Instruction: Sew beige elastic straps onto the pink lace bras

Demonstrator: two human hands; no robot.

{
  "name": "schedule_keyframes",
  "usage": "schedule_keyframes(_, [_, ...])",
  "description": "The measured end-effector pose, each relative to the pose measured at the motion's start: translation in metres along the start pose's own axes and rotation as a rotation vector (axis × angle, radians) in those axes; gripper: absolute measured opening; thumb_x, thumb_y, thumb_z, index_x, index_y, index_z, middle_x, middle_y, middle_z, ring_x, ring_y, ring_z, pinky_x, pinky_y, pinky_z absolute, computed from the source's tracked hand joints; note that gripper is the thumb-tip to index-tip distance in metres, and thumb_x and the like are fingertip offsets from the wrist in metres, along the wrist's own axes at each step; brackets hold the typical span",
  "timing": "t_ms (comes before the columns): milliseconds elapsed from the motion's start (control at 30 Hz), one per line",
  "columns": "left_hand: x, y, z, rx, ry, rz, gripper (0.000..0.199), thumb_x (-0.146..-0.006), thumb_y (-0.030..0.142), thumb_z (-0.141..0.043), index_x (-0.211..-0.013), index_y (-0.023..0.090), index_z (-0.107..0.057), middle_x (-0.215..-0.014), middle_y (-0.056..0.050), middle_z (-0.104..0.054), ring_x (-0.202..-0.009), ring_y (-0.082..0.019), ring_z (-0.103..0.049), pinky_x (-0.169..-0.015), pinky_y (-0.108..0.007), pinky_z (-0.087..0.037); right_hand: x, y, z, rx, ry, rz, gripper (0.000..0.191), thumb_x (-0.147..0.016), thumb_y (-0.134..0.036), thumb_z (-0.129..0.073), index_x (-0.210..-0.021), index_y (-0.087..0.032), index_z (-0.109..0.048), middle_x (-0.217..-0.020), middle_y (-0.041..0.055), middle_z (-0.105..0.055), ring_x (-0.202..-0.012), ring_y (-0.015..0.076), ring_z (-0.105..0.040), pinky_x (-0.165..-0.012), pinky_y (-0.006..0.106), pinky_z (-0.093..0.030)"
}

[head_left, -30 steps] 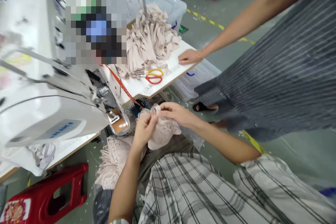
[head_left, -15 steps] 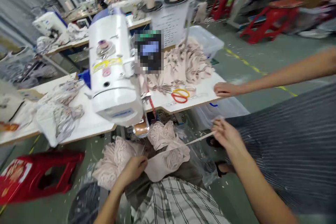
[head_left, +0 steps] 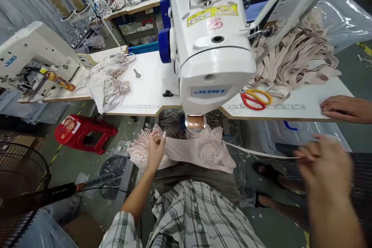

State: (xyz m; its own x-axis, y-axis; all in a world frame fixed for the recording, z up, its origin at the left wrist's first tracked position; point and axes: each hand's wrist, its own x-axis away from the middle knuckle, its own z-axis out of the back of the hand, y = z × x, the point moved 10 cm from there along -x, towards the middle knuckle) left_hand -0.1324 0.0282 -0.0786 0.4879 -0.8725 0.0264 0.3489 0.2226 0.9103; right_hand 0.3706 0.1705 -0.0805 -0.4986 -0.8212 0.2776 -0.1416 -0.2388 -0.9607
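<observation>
A pale pink lace bra lies across my lap under the sewing machine head. My left hand pinches an end of its band between thumb and fingers. From the bra's right side a thin pale strap runs out nearly straight. My right hand, blurred by motion, is closed on the strap's far end at the right. More gathered lace pieces rest at the left of my lap. The white sewing machine stands directly in front.
Red and yellow scissors lie on the table, near a heap of pink straps. Another person's hand rests on the table's right end. A red stool and a fan stand at the left.
The view has turned right-to-left and come closer to the machine. My right hand has moved farther out from the bra, with more strap showing. My left hand has risen along the band.
</observation>
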Motion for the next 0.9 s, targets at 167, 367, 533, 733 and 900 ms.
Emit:
schedule_keyframes(167, [-0.001,0.05,-0.045,0.064,-0.209,-0.15,0.021,-0.088,0.042,-0.065,-0.093,0.024,-0.073,-0.09,-0.007,-0.071,-0.088,-0.022,-0.065,-0.081,-0.032,-0.048,0.12,0.023,-0.131,0.637,-0.93,0.196,0.035,-0.085,-0.058,-0.058,-0.085,-0.025,-0.071,-0.07,0.0043,-0.066,-0.063,0.0194,-0.06,-0.067,0.037,-0.042])
schedule_keyframes(367, [0.023,0.116,-0.083,-0.053,-0.578,-0.381,0.029,-0.09,0.032,-0.064,-0.117,0.023,-0.072,-0.098,-0.008,-0.072,-0.086,-0.02,-0.065,-0.076,-0.029,-0.048,0.203,0.002,-0.187,0.735,-1.333,0.517,0.037,-0.098,-0.041,-0.048,-0.074,-0.02,-0.066,-0.07,0.0018,-0.066,-0.069,0.0144,-0.057,-0.066,0.027,-0.033])
schedule_keyframes(533, [0.035,0.125,-0.087,-0.23,-0.589,-0.51,0.029,-0.091,0.034,-0.066,-0.117,0.023,-0.069,-0.095,-0.007,-0.071,-0.083,-0.018,-0.064,-0.071,-0.027,-0.047,0.206,-0.002,-0.192,0.758,-1.362,0.564,0.034,-0.099,-0.035,-0.048,-0.076,-0.018,-0.066,-0.07,0.0005,-0.065,-0.068,0.0129,-0.055,-0.065,0.026,-0.03])
schedule_keyframes(733, [0.036,0.123,-0.093,-0.3,-0.571,-0.566,0.016,-0.097,0.029,-0.055,-0.096,0.021,-0.068,-0.081,-0.003,-0.067,-0.073,-0.015,-0.061,-0.065,-0.025,-0.043,0.208,0.008,-0.191,0.711,-1.462,0.422,0.021,-0.093,-0.029,-0.058,-0.081,-0.019,-0.072,-0.077,-0.0011,-0.07,-0.071,0.012,-0.059,-0.068,0.025,-0.034])
schedule_keyframes(900, [0.039,0.126,-0.094,-0.473,-0.459,-0.622,0.024,-0.1,0.03,-0.048,-0.081,0.019,-0.059,-0.073,-0.001,-0.06,-0.063,-0.014,-0.053,-0.056,-0.026,-0.035,0.196,-0.006,-0.186,0.585,-1.278,0.422,0.018,-0.091,-0.032,-0.062,-0.098,-0.02,-0.073,-0.094,0.0015,-0.073,-0.087,0.0147,-0.062,-0.078,0.025,-0.039])
